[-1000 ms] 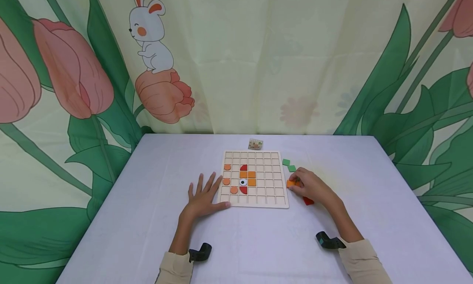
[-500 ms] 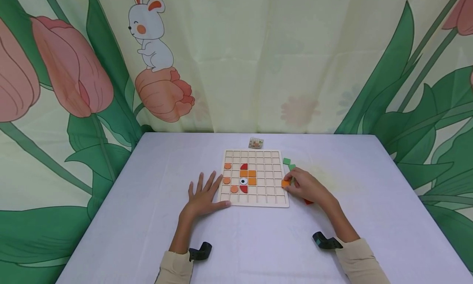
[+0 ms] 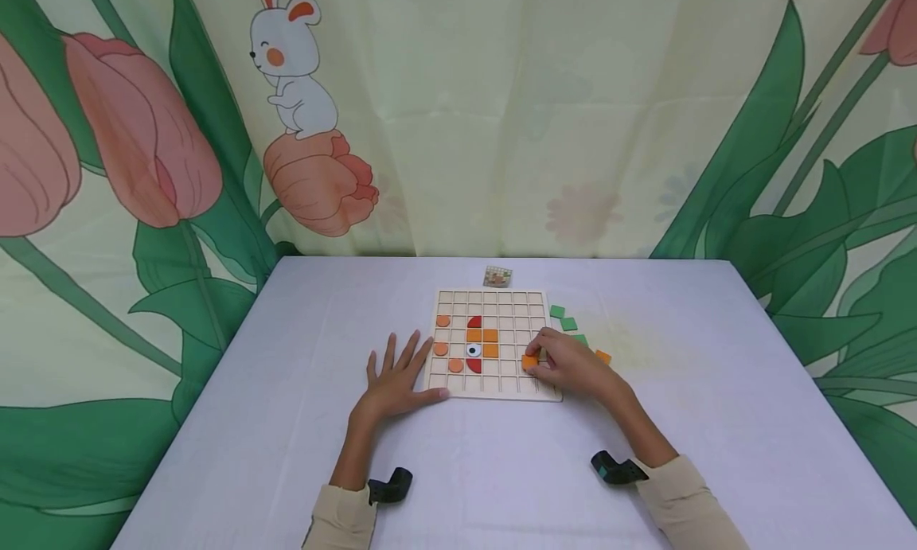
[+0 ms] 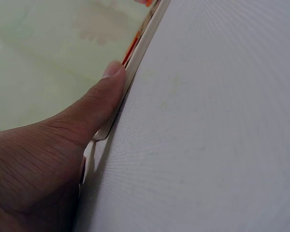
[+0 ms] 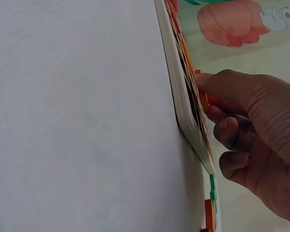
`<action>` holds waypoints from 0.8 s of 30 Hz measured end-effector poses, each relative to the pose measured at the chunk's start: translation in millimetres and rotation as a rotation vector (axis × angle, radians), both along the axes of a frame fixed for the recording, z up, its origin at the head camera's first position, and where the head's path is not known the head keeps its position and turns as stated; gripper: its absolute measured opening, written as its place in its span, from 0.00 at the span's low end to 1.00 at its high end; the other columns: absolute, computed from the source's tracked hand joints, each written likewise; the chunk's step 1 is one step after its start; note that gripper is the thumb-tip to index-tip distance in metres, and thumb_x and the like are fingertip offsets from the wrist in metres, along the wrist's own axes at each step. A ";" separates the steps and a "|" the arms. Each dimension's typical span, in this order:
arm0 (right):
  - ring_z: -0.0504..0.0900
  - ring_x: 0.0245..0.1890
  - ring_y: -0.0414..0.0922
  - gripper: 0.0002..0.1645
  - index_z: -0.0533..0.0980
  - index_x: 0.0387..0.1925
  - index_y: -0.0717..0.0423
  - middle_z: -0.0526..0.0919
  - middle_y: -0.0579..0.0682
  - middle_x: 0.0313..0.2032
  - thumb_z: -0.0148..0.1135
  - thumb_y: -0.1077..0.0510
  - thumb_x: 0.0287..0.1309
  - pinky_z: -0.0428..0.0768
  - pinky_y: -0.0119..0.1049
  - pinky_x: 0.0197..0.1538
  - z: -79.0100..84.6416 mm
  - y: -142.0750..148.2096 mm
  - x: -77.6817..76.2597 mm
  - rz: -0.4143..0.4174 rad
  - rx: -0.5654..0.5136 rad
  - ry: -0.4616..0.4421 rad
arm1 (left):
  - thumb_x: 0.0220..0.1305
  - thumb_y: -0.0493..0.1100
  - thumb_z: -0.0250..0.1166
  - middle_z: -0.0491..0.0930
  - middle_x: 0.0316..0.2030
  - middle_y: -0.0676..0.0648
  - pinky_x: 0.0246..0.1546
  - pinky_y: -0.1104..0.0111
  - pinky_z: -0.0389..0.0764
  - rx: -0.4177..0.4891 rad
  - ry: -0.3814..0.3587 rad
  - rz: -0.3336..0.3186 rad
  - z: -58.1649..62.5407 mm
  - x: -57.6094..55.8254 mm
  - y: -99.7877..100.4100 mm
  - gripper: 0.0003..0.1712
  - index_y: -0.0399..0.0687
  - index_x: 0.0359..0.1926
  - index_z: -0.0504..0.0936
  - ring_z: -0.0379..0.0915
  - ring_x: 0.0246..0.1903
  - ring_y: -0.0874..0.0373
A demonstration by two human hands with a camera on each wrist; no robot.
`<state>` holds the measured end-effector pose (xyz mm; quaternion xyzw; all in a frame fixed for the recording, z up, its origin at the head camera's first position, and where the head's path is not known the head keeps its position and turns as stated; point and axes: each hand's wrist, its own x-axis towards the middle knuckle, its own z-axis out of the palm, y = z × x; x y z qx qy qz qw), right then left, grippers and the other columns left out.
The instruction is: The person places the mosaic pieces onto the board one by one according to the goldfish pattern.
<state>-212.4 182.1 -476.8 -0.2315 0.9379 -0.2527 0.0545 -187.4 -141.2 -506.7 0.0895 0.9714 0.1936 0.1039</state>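
Observation:
A wooden grid board (image 3: 510, 384) lies on the table with several coloured pieces in its left half. My left hand (image 3: 394, 387) rests flat at the board's left edge, fingers spread, the thumb (image 4: 104, 99) against its near left corner. Over the right part of the grid, my right hand (image 3: 569, 363) pinches an orange tile (image 3: 529, 362) between thumb and index finger. In the right wrist view that orange tile (image 5: 204, 100) stands just over the board's surface, the other fingers curled below it. On the grid sit a round eye piece (image 3: 474, 349), orange squares (image 3: 490, 336), red quarter-round pieces (image 3: 474, 366) and orange discs (image 3: 455, 365).
Green tiles (image 3: 568, 324) lie right of the board, with another orange tile (image 3: 603, 356) partly behind the right hand. A small patterned card (image 3: 497, 276) lies beyond the board's far edge. Behind the table (image 3: 344, 295) hangs a printed curtain (image 3: 466, 136).
My right hand has carried the orange tile leftward from beside the board to over its right columns, uncovering green tiles and another orange one. The left hand stays put.

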 end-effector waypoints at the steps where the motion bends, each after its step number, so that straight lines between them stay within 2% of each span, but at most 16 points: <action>1: 0.70 0.29 0.38 0.14 0.79 0.41 0.51 0.77 0.43 0.39 0.70 0.50 0.56 0.70 0.28 0.31 0.7 -3.0 0.1 0.004 0.006 -0.004 | 0.51 0.76 0.62 0.38 0.79 0.51 0.69 0.35 0.28 -0.001 0.000 0.002 0.1 0.1 0.1 0.57 0.66 0.77 0.49 0.20 0.77 0.40; 8: 0.71 0.29 0.38 0.16 0.80 0.43 0.51 0.78 0.43 0.40 0.69 0.48 0.56 0.71 0.29 0.32 3.3 -22.4 0.0 0.052 0.053 0.017 | 0.51 0.75 0.63 0.40 0.79 0.50 0.68 0.34 0.29 0.019 0.016 -0.004 1.1 0.8 1.0 0.57 0.65 0.77 0.50 0.21 0.77 0.39; 24: 0.75 0.39 0.39 0.16 0.82 0.43 0.51 0.78 0.42 0.41 0.70 0.47 0.56 0.80 0.34 0.45 -0.7 -51.8 0.3 0.058 0.061 0.057 | 0.51 0.75 0.62 0.39 0.79 0.50 0.69 0.35 0.28 0.006 0.011 -0.002 0.9 2.0 -0.5 0.58 0.64 0.77 0.49 0.21 0.77 0.39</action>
